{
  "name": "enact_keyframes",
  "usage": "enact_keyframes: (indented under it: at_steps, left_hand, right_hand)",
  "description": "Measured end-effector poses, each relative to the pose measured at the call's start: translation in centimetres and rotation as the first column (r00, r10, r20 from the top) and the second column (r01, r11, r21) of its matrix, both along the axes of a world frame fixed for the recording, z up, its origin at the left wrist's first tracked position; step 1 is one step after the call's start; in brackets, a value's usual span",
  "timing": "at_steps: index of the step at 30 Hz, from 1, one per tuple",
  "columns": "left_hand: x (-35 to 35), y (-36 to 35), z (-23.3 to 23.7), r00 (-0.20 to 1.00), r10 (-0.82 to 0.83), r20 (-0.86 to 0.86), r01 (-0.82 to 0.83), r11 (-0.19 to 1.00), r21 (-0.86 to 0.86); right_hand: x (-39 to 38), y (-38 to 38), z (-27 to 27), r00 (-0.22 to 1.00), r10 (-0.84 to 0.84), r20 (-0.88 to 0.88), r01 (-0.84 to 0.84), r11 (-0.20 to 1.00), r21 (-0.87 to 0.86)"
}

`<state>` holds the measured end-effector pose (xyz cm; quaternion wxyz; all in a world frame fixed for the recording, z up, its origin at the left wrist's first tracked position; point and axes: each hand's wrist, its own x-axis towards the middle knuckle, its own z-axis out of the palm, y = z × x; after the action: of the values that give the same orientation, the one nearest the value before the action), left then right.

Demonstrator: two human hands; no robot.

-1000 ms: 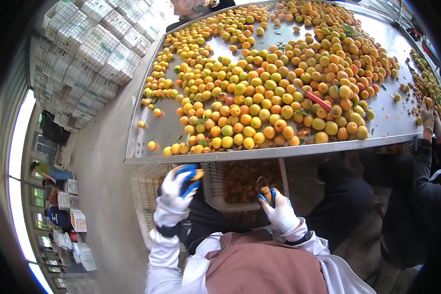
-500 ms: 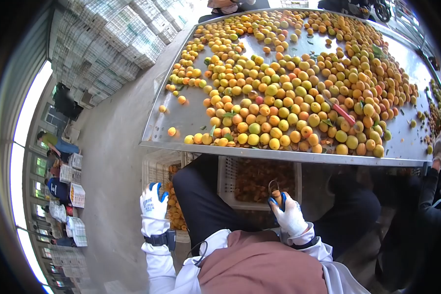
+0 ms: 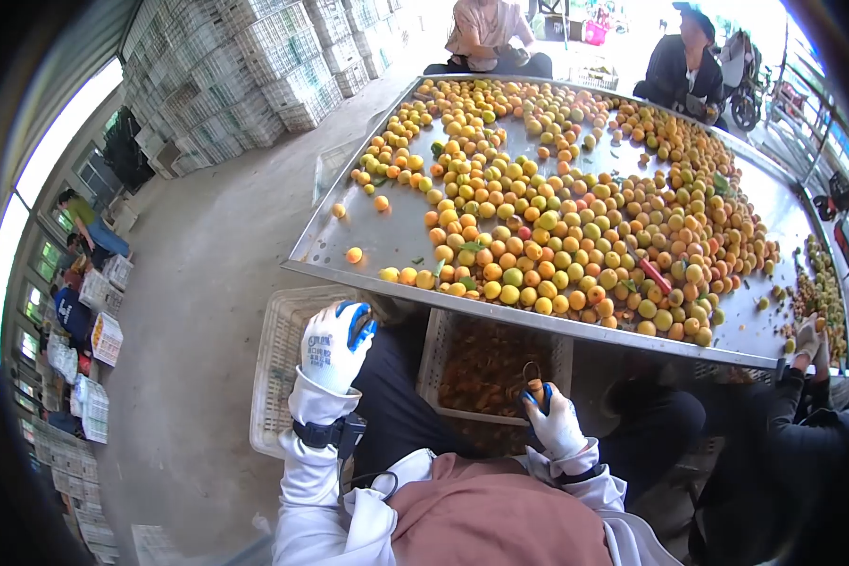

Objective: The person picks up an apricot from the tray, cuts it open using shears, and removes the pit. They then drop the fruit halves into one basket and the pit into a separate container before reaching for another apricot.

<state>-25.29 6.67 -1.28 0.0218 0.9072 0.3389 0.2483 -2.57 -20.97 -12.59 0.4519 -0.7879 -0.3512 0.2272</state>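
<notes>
My left hand (image 3: pixel 332 351), in a white glove with blue fingertips, hangs over the white plastic crate (image 3: pixel 272 387) left of my knee. Its fingers curve with a gap between them, and I see nothing in them. In front of my lap, my right hand (image 3: pixel 555 423), gloved alike, is closed around a wooden-handled tool with a thin metal loop (image 3: pixel 535 385), loop upward. Beyond both hands many yellow-orange apricots (image 3: pixel 509 276) lie spread over the metal table (image 3: pixel 344 247). A second crate (image 3: pixel 431 363), holding brown scraps, stands under the table edge.
A red-handled knife (image 3: pixel 655 275) lies among the apricots. Two people sit at the far side, and a co-worker's hands (image 3: pixel 809 341) are at the right corner near small greenish fruit pieces (image 3: pixel 819 292). Stacked crates (image 3: pixel 255 75) rise at the back left.
My left hand has risen toward the table edge, its fingers curling more. My right hand keeps the loop tool and sits slightly lower. The view has tilted up, showing people across the table.
</notes>
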Motion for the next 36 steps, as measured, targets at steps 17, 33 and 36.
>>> enact_keyframes:
  at_steps: [17,33,36]
  left_hand:
    - [26.8,11.2,-1.3,0.809,-0.493,-0.321,0.436,0.869,-0.236]
    - [37.2,12.2,-4.9,0.679,-0.509,-0.529,0.400,0.861,-0.315]
    - [37.6,12.0,-6.5,0.643,-0.512,-0.569,0.480,0.849,-0.220]
  right_hand:
    - [8.1,4.1,7.0,0.922,-0.099,0.375,0.095,0.995,0.029]
    - [16.0,7.5,4.9,0.737,0.207,0.644,0.036,0.938,-0.344]
    - [15.6,8.0,4.9,0.738,0.201,0.644,0.034,0.942,-0.333]
